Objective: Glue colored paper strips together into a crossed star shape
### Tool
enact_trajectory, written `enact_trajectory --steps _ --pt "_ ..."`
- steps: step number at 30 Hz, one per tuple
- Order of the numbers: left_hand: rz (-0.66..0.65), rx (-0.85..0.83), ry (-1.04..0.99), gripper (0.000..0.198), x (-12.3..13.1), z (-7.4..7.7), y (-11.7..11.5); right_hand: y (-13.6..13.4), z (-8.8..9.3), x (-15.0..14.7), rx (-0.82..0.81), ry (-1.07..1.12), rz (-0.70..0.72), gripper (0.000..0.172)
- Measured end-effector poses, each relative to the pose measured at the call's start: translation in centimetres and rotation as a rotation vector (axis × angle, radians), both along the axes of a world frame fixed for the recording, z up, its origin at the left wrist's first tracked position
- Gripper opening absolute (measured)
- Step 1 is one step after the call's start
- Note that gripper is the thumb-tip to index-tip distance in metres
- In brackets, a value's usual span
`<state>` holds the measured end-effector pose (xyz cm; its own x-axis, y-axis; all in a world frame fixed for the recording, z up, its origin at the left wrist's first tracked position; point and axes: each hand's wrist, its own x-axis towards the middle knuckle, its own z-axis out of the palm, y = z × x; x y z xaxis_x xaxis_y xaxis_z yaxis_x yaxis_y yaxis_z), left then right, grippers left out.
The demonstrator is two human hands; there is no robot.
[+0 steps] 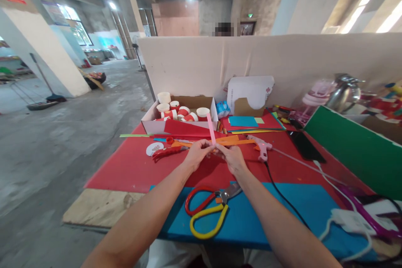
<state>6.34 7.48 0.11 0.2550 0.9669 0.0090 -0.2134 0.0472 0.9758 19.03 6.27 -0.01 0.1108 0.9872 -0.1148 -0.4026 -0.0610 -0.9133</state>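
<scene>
Both hands meet above the middle of the table around a narrow pink strip (211,129), which stands up from between the fingertips. My left hand (199,153) pinches its lower end. My right hand (231,157) pinches the same end from the other side. Below the hands lie large scissors (210,213) with one red and one yellow handle, on a blue sheet (248,230). A pink glue gun (261,147) rests right of my right hand. Orange strips (234,139) lie just behind the hands, and red-handled pliers (168,152) lie to the left.
Behind stands a cardboard box (150,127) with several red-and-white paper cups. A phone (306,146), a green board (351,155) and a metal kettle (344,94) are on the right. A white partition (266,58) closes off the back, with a person's head above it.
</scene>
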Motion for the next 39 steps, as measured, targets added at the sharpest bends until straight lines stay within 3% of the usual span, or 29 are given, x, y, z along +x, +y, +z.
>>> enact_trajectory --steps 7,10,20,29,39 --pt "0.024 -0.05 -0.04 0.029 -0.1 -0.2 0.2 -0.3 0.0 -0.4 0.019 -0.063 -0.015 0.026" --pt "0.043 -0.06 -0.062 0.026 -0.2 -0.1 0.3 -0.3 0.1 -0.2 0.058 -0.103 0.048 0.024" --pt "0.048 -0.078 -0.119 0.023 -0.1 0.5 0.0 0.3 -0.2 0.9 -0.05 0.082 0.195 0.027" --pt "0.081 -0.003 -0.031 0.026 -0.1 0.2 0.1 0.0 0.1 0.7 -0.028 0.055 0.199 0.032" --pt "0.062 -0.033 -0.049 0.022 -0.1 -0.5 0.6 0.0 0.1 0.6 -0.023 -0.022 0.161 0.033"
